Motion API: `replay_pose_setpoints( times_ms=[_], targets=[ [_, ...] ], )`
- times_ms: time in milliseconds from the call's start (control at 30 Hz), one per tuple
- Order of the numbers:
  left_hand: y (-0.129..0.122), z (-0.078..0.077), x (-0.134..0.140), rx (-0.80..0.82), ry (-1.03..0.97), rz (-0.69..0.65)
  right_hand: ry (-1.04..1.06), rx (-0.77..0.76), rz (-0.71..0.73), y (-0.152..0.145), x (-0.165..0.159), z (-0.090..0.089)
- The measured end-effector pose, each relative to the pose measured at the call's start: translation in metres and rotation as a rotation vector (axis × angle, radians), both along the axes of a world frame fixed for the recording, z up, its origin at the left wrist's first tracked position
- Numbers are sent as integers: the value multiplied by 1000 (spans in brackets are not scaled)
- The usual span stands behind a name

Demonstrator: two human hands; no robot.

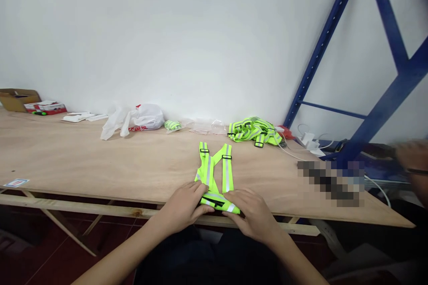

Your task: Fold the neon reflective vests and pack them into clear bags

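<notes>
A neon-yellow reflective vest [209,170] made of straps with silver stripes lies on the wooden table, its lower end at the front edge. Two black strap buckles show near its far end, and a black buckle sits on the folded waist band between my hands. My left hand [187,204] grips the left end of that band, thumb below and fingers on top. At the band's right end, my right hand [249,211] pinches it the same way. The parts under my fingers are hidden.
A heap of similar vests [256,130] lies by the wall, beside clear plastic bags [209,127] and a bagged vest [172,125]. Farther left are a white plastic bag [149,116] and boxes [47,107]. A blue metal frame [317,62] stands right, near white cables and another person's arm [414,164].
</notes>
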State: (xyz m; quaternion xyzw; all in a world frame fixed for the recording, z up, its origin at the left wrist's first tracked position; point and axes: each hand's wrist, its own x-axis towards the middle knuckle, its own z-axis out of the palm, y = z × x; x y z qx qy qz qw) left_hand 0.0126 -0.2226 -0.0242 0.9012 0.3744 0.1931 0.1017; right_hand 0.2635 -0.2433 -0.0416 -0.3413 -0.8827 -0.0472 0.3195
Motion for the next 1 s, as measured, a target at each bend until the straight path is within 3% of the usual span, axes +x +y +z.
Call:
replay_pose_setpoints(
  times_ms=[167,300,433,600,733,867,1000],
  targets=[
    [16,5,3,36,-34,45,150,-280,-9,15,-4,14],
    [35,3,6,-31,-155,20,251,-499,-27,33,-7,20],
    [51,0,11,-63,-159,82,310,-571,-90,47,-7,20],
    [58,-2,21,10,-81,240,216,-501,-186,62,-3,12],
    [53,0,29,129,23,318,90,-282,-335,65,-5,4],
    [45,2,30,189,127,279,-51,-7,-376,53,-11,-2],
    [33,0,20,210,70,149,-104,93,-322,36,-10,-6]
  ],
)
